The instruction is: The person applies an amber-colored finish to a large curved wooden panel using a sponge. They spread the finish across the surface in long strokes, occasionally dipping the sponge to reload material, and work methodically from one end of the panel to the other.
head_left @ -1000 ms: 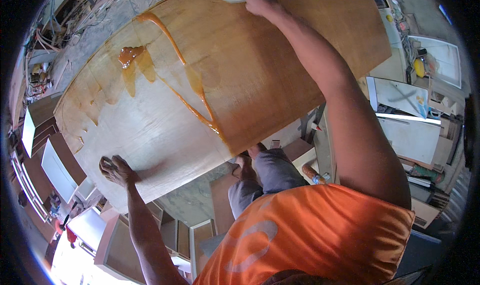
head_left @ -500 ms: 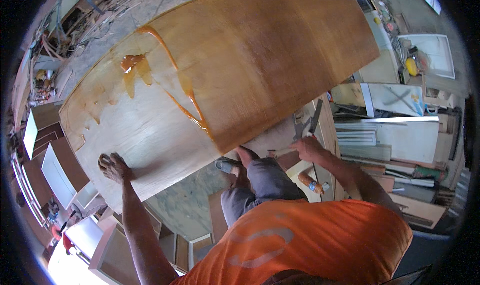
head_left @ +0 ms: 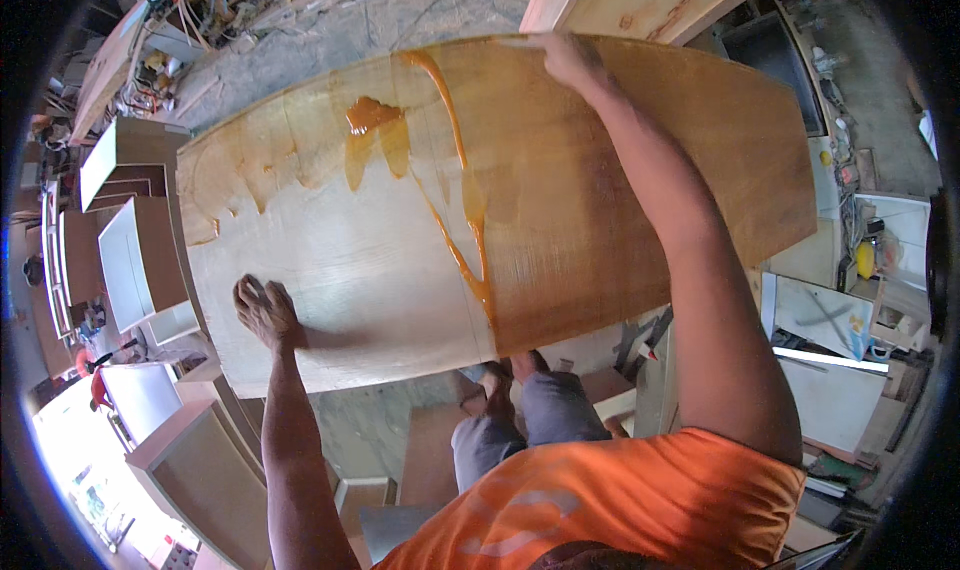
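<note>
A large curved wooden panel (head_left: 330, 310) lies across in front of me. Its right part is coated glossy amber-brown; the left part is pale, with drips along its far edge. A thick amber resin-like liquid lies on it in a blob (head_left: 372, 116) and a forked trail (head_left: 447, 95). Over the pale part is my left hand (head_left: 265, 312), its fingers curled; what they hold, if anything, is hidden. My right hand (head_left: 575, 62), smeared by motion, reaches to the panel's far edge. A thin, pale flat strip (head_left: 520, 43) sticks out from its fingers.
Open cabinet boxes (head_left: 135, 265) stand at the left. Beyond the far edge is a pale wooden frame (head_left: 640, 5). Boards and white panels (head_left: 830, 395) are stacked at the right, near a yellow object (head_left: 865, 260). Dusty floor (head_left: 375, 430) shows below the panel.
My right hand has swung from the near side at the right to the panel's far edge. The view has shifted, so the panel appears farther right. My left hand stays over the pale part.
</note>
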`<action>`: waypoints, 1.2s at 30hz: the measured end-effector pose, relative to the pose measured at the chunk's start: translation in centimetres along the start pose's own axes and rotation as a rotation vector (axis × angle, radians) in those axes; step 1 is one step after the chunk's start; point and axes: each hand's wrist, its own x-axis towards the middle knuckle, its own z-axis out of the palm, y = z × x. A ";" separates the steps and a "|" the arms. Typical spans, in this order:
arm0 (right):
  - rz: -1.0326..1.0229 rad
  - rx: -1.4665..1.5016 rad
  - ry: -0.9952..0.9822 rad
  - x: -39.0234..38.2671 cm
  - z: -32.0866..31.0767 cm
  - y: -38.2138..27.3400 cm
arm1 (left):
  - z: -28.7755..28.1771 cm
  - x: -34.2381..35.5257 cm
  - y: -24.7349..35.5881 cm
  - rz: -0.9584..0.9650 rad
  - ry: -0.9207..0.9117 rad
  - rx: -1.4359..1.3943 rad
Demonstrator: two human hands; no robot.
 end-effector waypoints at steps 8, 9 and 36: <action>-0.028 -0.165 -0.101 -1.7 2.4 -1.5 | 0.4 0.2 -0.9 -0.145 -0.057 -0.178; -0.075 0.013 -0.041 -3.0 2.0 -1.3 | 0.3 0.3 -1.1 -0.145 -0.039 -0.177; 0.122 0.112 -0.374 -45.4 -5.5 -6.5 | 1.7 -0.7 -1.7 -0.119 -0.003 -0.126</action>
